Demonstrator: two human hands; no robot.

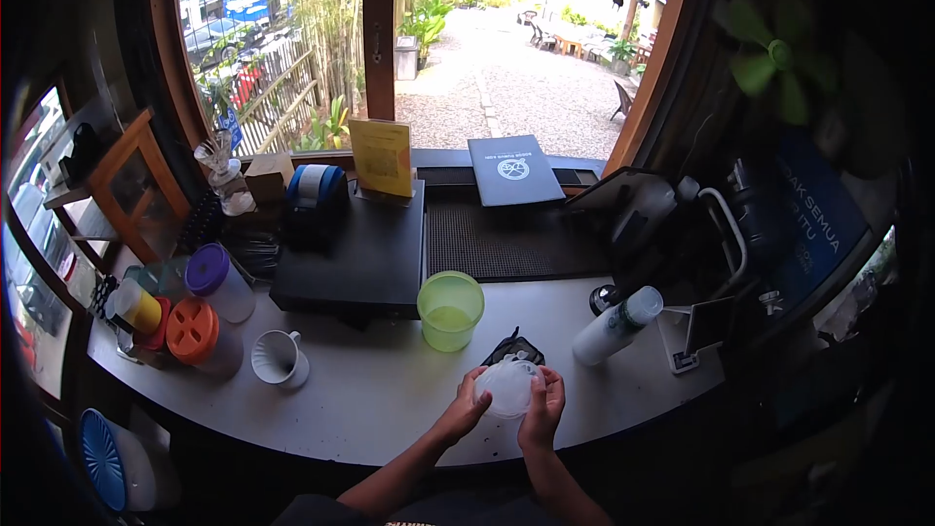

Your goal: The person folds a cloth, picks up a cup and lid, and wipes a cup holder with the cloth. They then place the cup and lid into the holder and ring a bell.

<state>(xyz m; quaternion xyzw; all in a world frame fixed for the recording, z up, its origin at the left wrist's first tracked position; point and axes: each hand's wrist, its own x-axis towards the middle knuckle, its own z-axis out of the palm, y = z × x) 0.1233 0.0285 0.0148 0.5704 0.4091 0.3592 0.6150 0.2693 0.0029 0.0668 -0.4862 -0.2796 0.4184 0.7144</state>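
Observation:
Between both hands, close to the counter's front edge, is a round, whitish, translucent object (508, 390). It looks like a thin plastic lid or a flattened bag; I cannot tell which. My left hand (467, 411) grips its left side with the thumb on top, and my right hand (543, 410) pinches the right side the same way. Just behind it lies a small black pouch (516, 348) of dark fabric, partly hidden. A translucent green tub (451, 312) stands behind and left of my hands. To the right, a white cylindrical bottle or stack of cups (617, 326) leans in view.
On the left are a white ceramic dripper (280, 360), an orange-lidded jar (203, 336) and a purple-lidded jar (220, 282). A black cash drawer (351, 253) carries a printer (317, 197). A dark menu (514, 170) lies by the window; a tablet stand (687, 341) is at right.

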